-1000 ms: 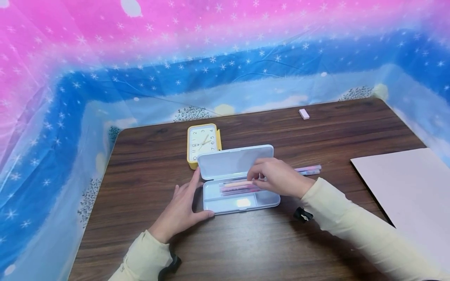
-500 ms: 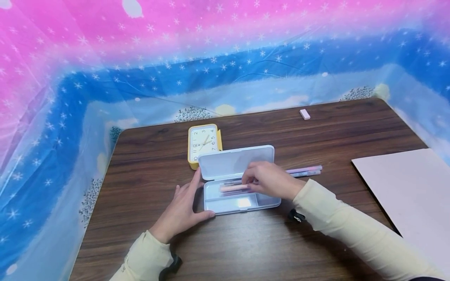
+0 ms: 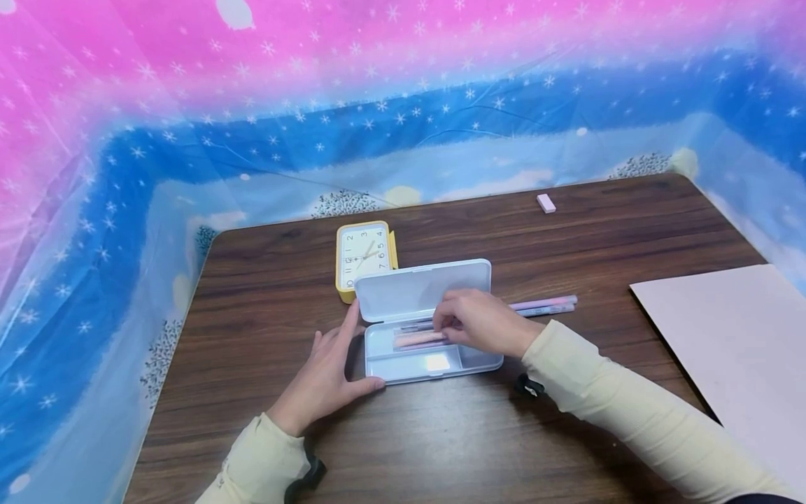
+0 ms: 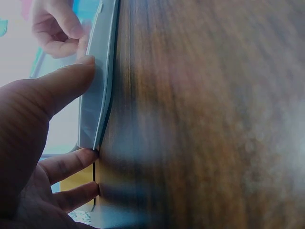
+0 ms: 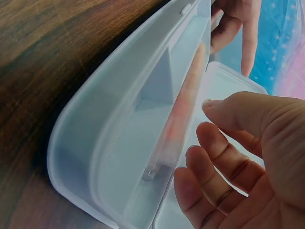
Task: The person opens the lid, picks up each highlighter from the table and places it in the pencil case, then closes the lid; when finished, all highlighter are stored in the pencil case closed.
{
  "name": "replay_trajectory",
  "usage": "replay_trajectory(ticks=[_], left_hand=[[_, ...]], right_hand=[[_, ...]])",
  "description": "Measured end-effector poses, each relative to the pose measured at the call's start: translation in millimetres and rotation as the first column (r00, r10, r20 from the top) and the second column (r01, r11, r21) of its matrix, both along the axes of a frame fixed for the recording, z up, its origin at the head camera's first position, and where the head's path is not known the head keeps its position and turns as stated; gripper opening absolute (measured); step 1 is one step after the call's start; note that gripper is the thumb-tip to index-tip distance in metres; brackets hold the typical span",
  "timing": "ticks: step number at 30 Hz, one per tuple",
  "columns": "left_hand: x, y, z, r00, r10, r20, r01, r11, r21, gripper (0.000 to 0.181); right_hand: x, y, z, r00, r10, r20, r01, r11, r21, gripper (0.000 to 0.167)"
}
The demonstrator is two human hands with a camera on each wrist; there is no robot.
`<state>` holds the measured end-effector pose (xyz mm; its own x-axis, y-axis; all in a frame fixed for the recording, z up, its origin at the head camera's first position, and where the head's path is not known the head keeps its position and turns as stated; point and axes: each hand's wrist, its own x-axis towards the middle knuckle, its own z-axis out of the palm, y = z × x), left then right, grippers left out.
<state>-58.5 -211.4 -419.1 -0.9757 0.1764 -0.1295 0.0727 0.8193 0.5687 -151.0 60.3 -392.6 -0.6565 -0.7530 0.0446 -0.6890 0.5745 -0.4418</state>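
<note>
A white pencil case (image 3: 412, 367) lies with its lid (image 3: 422, 290) raised. Several pens, one of them pale pink (image 3: 418, 339), lie in its rear compartment. My left hand (image 3: 327, 374) steadies the case's left end, thumb against the front wall and fingers extended behind. My right hand (image 3: 481, 322) is over the rear compartment, covering the pens' right ends in the head view. In the right wrist view, its loosely bent fingers (image 5: 207, 167) are beside the pink pen (image 5: 183, 107), with a visible gap; the index finger is mostly hidden behind the thumb.
Two pens (image 3: 544, 306) lie on the dark wooden table behind my right wrist. A yellow clock (image 3: 364, 257) is just behind the case's lid. There is a small pale eraser (image 3: 546, 204) near the back edge and a large pale board (image 3: 730, 336) at the right.
My right hand has moved slightly left and the pale pink pen has come down toward the front of the rear compartment. The fingers now appear apart from it. My left hand has stayed in place.
</note>
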Motion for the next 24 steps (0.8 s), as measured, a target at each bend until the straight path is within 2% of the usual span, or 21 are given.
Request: replay_trajectory(ticks=[13,19,24], left_hand=[[0.1,1.4,-2.0,1.000,0.001,-0.012,0.000,1.000,0.004,0.130],[0.7,1.9,-2.7,1.000,-0.004,-0.017,0.004,1.000,0.005,0.131],[0.7,1.8,-1.2,0.999,-0.012,-0.042,0.012,1.000,0.005,0.132]], right_hand=[[0.6,10,1.9,0.998,-0.018,0.055,0.020,0.999,-0.030,0.005],[-0.7,34,6.8,0.999,-0.040,0.028,0.041,0.998,-0.056,0.010],[-5.7,61,11.9,0.993,-0.115,-0.009,0.114,0.992,-0.058,0.013]])
